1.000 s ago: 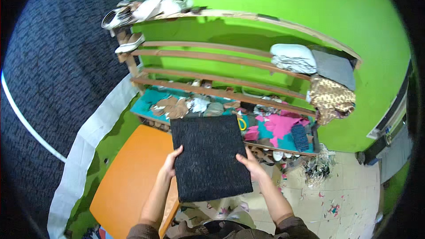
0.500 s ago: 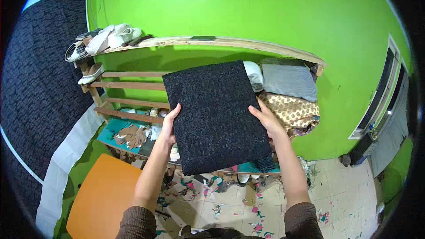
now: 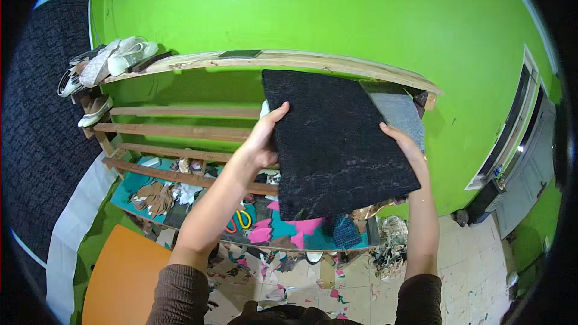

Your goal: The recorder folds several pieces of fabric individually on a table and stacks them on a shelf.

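A folded piece of black textured cloth (image 3: 337, 150) is held up in front of me, between my two hands. My left hand (image 3: 265, 138) is closed on its left edge, thumb on the near face and the other fingers mostly hidden. On the opposite edge, my right hand (image 3: 404, 143) grips it the same way. The cloth hides much of the wooden rack's right part. Beside it, a folded grey cloth (image 3: 404, 119) shows at the rack's right end, and a strip of spotted gold-brown cloth (image 3: 374, 209) peeks out below.
The wooden rack (image 3: 180, 131) stands against a green wall. Shoes (image 3: 96, 111) and white items lie at its left end. On the low bench are scissors with yellow and red handles (image 3: 244, 219) and pink scraps (image 3: 261, 231). An orange tabletop (image 3: 123, 274) is at lower left; scraps litter the floor.
Both hands have carried the black cloth rightward, toward the rack's right end, and it is tilted differently. The spotted cloth is now mostly covered. The view has shifted, baring the scissors and pink scraps.
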